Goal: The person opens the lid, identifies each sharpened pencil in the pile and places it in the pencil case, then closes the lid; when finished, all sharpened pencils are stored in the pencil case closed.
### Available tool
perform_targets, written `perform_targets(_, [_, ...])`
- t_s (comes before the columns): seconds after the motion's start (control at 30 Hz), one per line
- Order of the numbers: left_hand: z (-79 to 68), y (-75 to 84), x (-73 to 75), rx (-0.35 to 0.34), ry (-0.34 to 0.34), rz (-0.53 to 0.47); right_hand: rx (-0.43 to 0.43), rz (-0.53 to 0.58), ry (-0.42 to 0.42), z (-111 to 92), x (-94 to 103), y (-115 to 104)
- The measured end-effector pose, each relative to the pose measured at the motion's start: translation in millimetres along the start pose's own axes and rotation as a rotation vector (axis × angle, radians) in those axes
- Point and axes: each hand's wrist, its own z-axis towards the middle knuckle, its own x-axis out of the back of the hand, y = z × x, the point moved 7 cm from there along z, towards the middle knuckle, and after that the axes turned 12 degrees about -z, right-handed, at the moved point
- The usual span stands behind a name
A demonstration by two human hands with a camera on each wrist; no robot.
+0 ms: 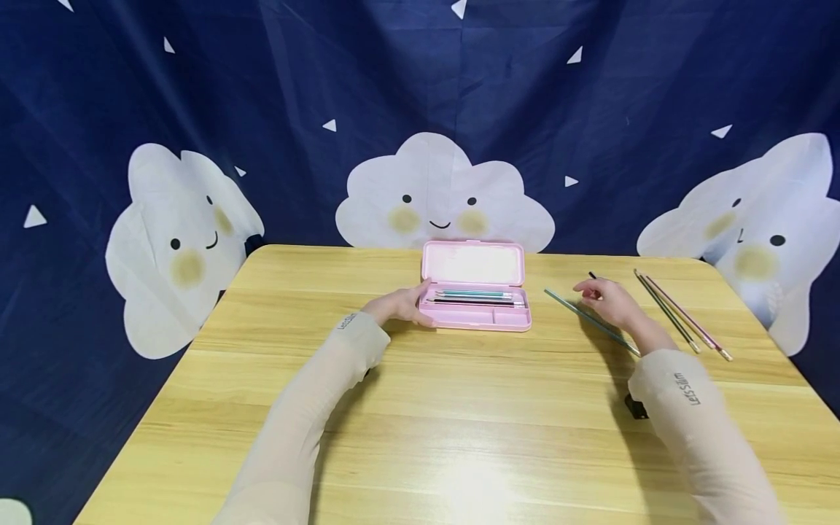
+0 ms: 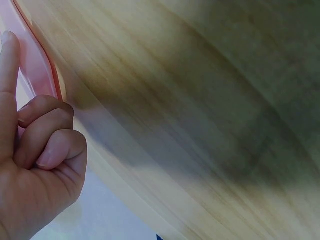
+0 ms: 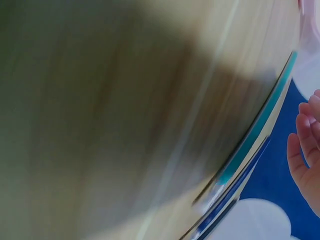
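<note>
A pink pencil case (image 1: 477, 326) lies on the table with its lid up, several pencils (image 1: 475, 294) in its long compartment. At its left end, my left hand (image 1: 402, 305) grips the case; in the left wrist view one finger stretches along the case wall (image 2: 37, 60) while others are curled. My right hand (image 1: 610, 300) is over the table right of the case, fingers loosely bent and holding nothing. A teal pencil (image 1: 577, 311) slants beneath it. The tip of a dark pencil (image 1: 593, 275) shows beyond the fingers, the rest hidden by the hand.
Farther right lie a dark green pencil (image 1: 669, 312) and a pink pencil (image 1: 685, 313), side by side. A dark blue curtain with clouds (image 1: 446, 189) hangs right behind the wooden table's back edge (image 1: 328, 249).
</note>
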Motion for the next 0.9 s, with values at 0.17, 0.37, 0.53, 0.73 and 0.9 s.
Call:
perform_targets(0.17, [-0.2, 0.1, 0.5, -0.005, 0.003, -0.011, -0.007, -0.047, 0.052, -14.3, 11.0, 17.8])
perform_targets(0.37, [6.3, -4.3, 1.9, 0.011, -0.006, -0.014, -0.036, -0.067, 0.072, -32.8, 22.5, 41.6])
perform_targets(0.53, [15.3, -10.2, 2.9, -0.001, -0.02, 0.002, -0.093, -0.08, 0.047, -48.7, 26.0, 63.0])
perform_targets(0.73, [2.8, -1.1, 2.9, -0.003, -0.007, -0.021, -0.133, -0.125, 0.055, -63.5, 31.0, 81.3])
perform_targets(0.9, [-2.4, 3.2, 2.9, -0.017, 0.002, -0.006, -0.202, -0.127, 0.002, -71.4, 31.5, 93.5])
